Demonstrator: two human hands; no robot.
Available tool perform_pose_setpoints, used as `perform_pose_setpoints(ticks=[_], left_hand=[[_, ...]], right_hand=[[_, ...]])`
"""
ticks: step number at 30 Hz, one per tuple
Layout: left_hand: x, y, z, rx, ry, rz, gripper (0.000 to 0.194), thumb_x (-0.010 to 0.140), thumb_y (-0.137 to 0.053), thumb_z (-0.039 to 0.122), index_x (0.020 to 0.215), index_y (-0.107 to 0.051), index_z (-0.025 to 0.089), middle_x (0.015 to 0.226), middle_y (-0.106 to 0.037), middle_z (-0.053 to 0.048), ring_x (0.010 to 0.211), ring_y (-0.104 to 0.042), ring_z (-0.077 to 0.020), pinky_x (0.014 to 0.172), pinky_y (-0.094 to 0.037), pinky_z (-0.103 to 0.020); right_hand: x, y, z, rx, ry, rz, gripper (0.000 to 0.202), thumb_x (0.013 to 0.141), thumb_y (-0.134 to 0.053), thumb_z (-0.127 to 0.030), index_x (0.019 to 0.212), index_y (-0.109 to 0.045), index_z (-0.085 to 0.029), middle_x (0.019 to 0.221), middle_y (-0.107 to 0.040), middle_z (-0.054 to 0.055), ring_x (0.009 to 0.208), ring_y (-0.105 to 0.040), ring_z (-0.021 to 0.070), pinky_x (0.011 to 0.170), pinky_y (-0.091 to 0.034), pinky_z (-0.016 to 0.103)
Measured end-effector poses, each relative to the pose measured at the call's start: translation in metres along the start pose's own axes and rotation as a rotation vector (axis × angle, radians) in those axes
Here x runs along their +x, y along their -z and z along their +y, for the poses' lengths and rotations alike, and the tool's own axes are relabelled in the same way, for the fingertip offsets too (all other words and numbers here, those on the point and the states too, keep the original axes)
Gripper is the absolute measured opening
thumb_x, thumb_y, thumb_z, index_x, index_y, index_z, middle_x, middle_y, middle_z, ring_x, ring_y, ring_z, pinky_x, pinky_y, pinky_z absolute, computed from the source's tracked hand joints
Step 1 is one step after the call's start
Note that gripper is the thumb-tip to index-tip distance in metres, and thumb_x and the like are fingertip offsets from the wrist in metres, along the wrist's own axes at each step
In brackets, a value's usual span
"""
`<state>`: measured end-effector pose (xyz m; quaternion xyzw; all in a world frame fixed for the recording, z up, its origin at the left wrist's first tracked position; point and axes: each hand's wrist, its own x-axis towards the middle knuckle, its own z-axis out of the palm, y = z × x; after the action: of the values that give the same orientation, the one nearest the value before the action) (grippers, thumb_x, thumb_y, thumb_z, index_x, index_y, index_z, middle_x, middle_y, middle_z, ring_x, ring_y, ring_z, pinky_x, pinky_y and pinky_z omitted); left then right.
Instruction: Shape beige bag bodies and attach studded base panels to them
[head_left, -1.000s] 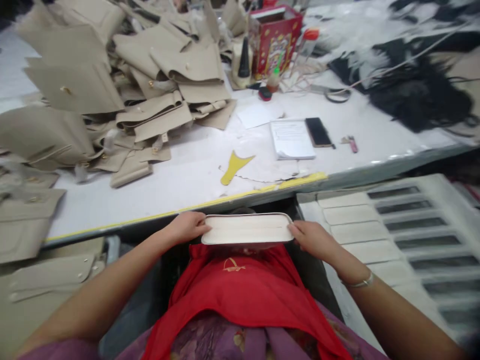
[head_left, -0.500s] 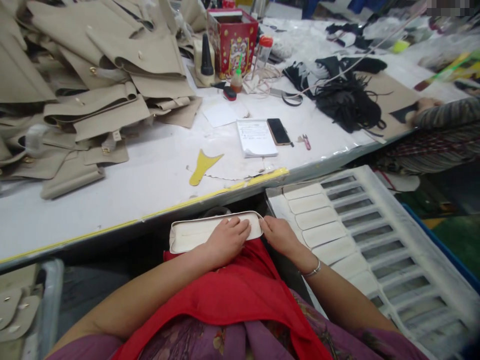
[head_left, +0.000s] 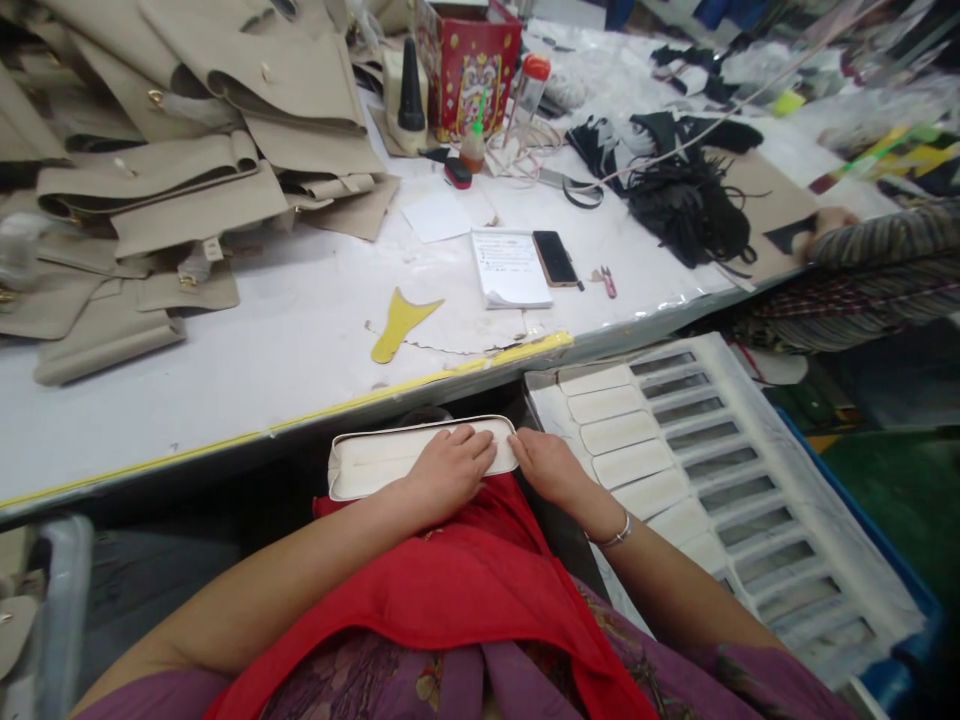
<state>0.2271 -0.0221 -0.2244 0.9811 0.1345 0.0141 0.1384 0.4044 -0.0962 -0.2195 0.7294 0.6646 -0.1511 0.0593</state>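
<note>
A long, shallow cream-white piece with a thin raised rim (head_left: 367,467) lies across my lap, just under the table edge. Its kind is unclear. My left hand (head_left: 450,465) reaches over its near rim, fingers close together and bent against the inner face; the thumb is hidden. At the rounded right end, my right hand (head_left: 547,465) pinches the rim between thumb and fingers. Right of my lap, several similar flat cream strips (head_left: 619,433) lie in a row on a pale slotted rack (head_left: 780,460).
Beige bag parts (head_left: 202,200) are heaped at the table's left. A yellow forked piece (head_left: 401,325), notepad (head_left: 510,270), phone (head_left: 555,258) and pink snips (head_left: 608,283) lie ahead. Behind are a red box (head_left: 469,75) and black straps (head_left: 690,205). A co-worker's sleeve (head_left: 885,235) is at right.
The view has shifted slightly, so the table things sit a little further left and up. Both hands keep the same places on the cream piece.
</note>
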Motion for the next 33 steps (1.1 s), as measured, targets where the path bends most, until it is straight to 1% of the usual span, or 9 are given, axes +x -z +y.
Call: perform_pose_setpoints(ticks=[5, 9, 15, 22, 25, 27, 29, 31, 33], left_hand=[[-0.001, 0.003, 0.0, -0.004, 0.014, -0.026, 0.048, 0.08, -0.056, 0.031, 0.124, -0.046, 0.014, 0.129, -0.047, -0.012, 0.105, -0.043, -0.0253, 0.085, -0.04, -0.038], [-0.001, 0.006, 0.0, -0.007, 0.006, -0.032, 0.044, 0.082, -0.054, 0.031, 0.123, -0.047, 0.014, 0.127, -0.049, -0.011, 0.106, -0.044, -0.0253, 0.086, -0.04, -0.037], [-0.001, 0.008, -0.003, -0.038, -0.004, -0.033, 0.048, 0.08, -0.058, 0.034, 0.122, -0.047, 0.013, 0.126, -0.049, -0.012, 0.106, -0.044, -0.0255, 0.087, -0.04, -0.037], [0.0, 0.007, -0.005, -0.03, -0.018, -0.004, 0.043, 0.08, -0.056, 0.031, 0.119, -0.049, 0.012, 0.123, -0.051, -0.012, 0.104, -0.044, -0.0255, 0.085, -0.041, -0.038], [-0.001, 0.005, -0.006, -0.036, -0.018, 0.015, 0.045, 0.079, -0.058, 0.032, 0.118, -0.05, 0.012, 0.123, -0.051, -0.011, 0.103, -0.044, -0.0255, 0.085, -0.041, -0.037], [-0.002, 0.003, -0.006, -0.039, -0.023, 0.025, 0.048, 0.078, -0.06, 0.034, 0.118, -0.05, 0.012, 0.123, -0.051, -0.01, 0.102, -0.044, -0.0258, 0.085, -0.041, -0.037], [-0.002, 0.002, -0.007, -0.041, -0.029, 0.032, 0.051, 0.076, -0.063, 0.037, 0.118, -0.05, 0.012, 0.123, -0.051, -0.01, 0.102, -0.044, -0.0262, 0.086, -0.041, -0.037], [-0.002, 0.001, -0.008, -0.044, -0.029, 0.036, 0.053, 0.075, -0.064, 0.04, 0.118, -0.051, 0.012, 0.123, -0.051, -0.01, 0.103, -0.044, -0.0263, 0.086, -0.041, -0.037], [-0.001, 0.001, -0.008, -0.047, -0.029, 0.035, 0.055, 0.075, -0.064, 0.041, 0.119, -0.05, 0.012, 0.124, -0.051, -0.009, 0.103, -0.044, -0.0262, 0.086, -0.04, -0.037]], right_hand=[[0.001, 0.002, -0.005, -0.04, -0.048, -0.008, 0.035, 0.097, -0.026, -0.029, 0.084, -0.055, -0.015, 0.08, -0.067, 0.008, 0.074, -0.063, 0.0184, 0.059, -0.032, 0.028], [-0.001, 0.005, -0.009, -0.069, -0.09, -0.001, 0.034, 0.097, -0.028, -0.028, 0.083, -0.056, -0.014, 0.079, -0.067, 0.009, 0.074, -0.063, 0.0196, 0.059, -0.031, 0.028], [-0.001, 0.008, -0.007, 0.062, -0.123, -0.023, 0.038, 0.097, -0.026, -0.03, 0.078, -0.054, -0.016, 0.076, -0.067, 0.007, 0.069, -0.062, 0.0157, 0.059, -0.033, 0.026], [0.005, 0.011, -0.014, -0.022, -0.139, -0.019, 0.033, 0.094, -0.03, -0.027, 0.078, -0.055, -0.013, 0.078, -0.067, 0.013, 0.074, -0.063, 0.0223, 0.059, -0.035, 0.029], [0.005, 0.011, -0.004, 0.311, -0.127, -0.079, 0.04, 0.095, -0.027, -0.036, 0.074, -0.053, -0.015, 0.067, -0.064, 0.009, 0.066, -0.063, 0.0189, 0.056, -0.04, 0.027], [0.005, 0.008, 0.008, 0.735, -0.182, -0.186, 0.047, 0.093, -0.026, -0.05, 0.073, -0.052, -0.016, 0.06, -0.06, 0.005, 0.055, -0.061, 0.0153, 0.051, -0.044, 0.025], [0.005, 0.003, 0.02, 1.129, -0.258, -0.284, 0.047, 0.087, -0.036, -0.059, 0.075, -0.051, -0.016, 0.059, -0.06, 0.002, 0.051, -0.06, 0.0135, 0.048, -0.047, 0.024], [0.006, -0.005, 0.028, 1.367, -0.293, -0.34, 0.042, 0.079, -0.053, -0.057, 0.076, -0.051, -0.016, 0.062, -0.061, 0.001, 0.052, -0.061, 0.0118, 0.047, -0.049, 0.022], [0.008, -0.014, 0.034, 1.5, -0.277, -0.368, 0.037, 0.075, -0.063, -0.05, 0.076, -0.049, -0.016, 0.06, -0.06, -0.001, 0.05, -0.059, 0.0089, 0.047, -0.049, 0.018]])
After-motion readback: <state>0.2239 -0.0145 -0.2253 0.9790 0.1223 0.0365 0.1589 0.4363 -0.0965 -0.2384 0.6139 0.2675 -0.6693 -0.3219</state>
